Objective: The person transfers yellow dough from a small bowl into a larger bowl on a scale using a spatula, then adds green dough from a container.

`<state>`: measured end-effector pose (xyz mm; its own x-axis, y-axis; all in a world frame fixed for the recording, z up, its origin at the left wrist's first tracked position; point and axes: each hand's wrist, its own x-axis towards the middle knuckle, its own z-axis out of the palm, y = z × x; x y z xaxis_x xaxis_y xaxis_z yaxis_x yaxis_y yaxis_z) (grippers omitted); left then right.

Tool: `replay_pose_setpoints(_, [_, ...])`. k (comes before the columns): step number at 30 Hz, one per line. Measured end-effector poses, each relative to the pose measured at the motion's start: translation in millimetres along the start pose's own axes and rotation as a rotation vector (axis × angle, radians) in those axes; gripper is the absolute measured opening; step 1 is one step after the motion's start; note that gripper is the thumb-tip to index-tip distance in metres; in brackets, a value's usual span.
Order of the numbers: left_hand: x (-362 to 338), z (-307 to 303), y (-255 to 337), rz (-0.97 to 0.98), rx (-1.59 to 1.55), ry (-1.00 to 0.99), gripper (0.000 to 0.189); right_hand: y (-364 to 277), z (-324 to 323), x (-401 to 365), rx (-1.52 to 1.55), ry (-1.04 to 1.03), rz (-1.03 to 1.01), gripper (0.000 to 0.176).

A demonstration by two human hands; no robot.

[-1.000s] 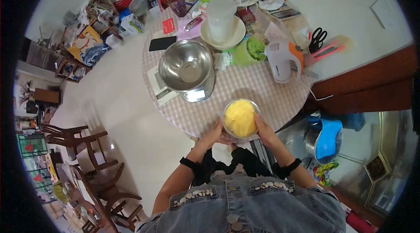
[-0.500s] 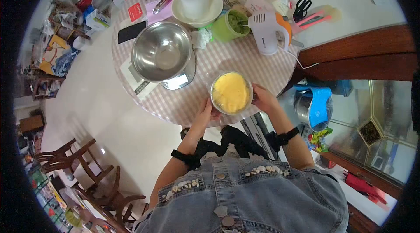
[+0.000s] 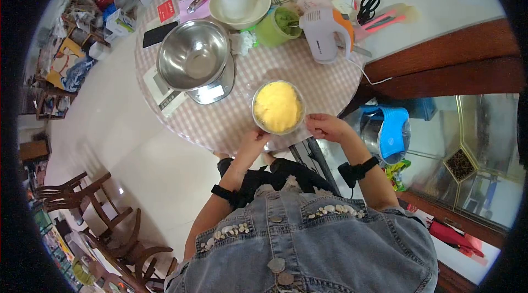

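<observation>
A round clear container (image 3: 278, 107) filled with smooth yellow food sits near the front edge of the checked tablecloth. My left hand (image 3: 253, 147) is at its lower left rim, fingers curled together and partly hidden by the container and table edge. On the other side my right hand (image 3: 328, 127) has its fingers pressed together, the tips close to the container's lower right. Whatever the fingertips pinch is too small to make out. Farther left, a steel mixing bowl (image 3: 192, 56) rests on a kitchen scale (image 3: 212, 94) with a lit display.
A white and orange hand mixer (image 3: 324, 37) stands at the right, beside a green cup (image 3: 272, 30). Behind are a cream bowl (image 3: 258, 15) holding a white container, a phone (image 3: 159, 34), black scissors (image 3: 367, 8) and pink-handled spatulas (image 3: 385, 22). Wooden chairs (image 3: 93, 199) stand lower left.
The yellow-filled container has moved slightly up and left in view. My hands have shifted from gripping its two sides to its lower rim, the right hand now a little apart.
</observation>
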<state>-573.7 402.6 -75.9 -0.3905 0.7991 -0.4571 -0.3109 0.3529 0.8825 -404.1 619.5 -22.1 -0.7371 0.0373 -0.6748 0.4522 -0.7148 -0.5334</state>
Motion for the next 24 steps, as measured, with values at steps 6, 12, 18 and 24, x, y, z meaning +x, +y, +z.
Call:
replay_pose_setpoints(6, [-17, 4, 34, -0.086, 0.167, -0.225, 0.025, -14, -12, -66, 0.136, -0.016, -0.002, 0.013])
replay_pose_setpoints(12, [-66, -22, 102, -0.054, -0.130, -0.535, 0.019, -44, 0, -71, 0.211, -0.245, -0.100, 0.013])
replay_pose_setpoints(18, [-20, -45, 134, 0.245, -0.902, -0.251, 0.012, -92, 28, -24, 0.301, 0.039, -0.334, 0.015])
replay_pose_setpoints(24, [31, -43, 138, 0.354, -0.790, -0.035, 0.017, -116, 32, 22, -0.021, 0.263, -0.560, 0.013])
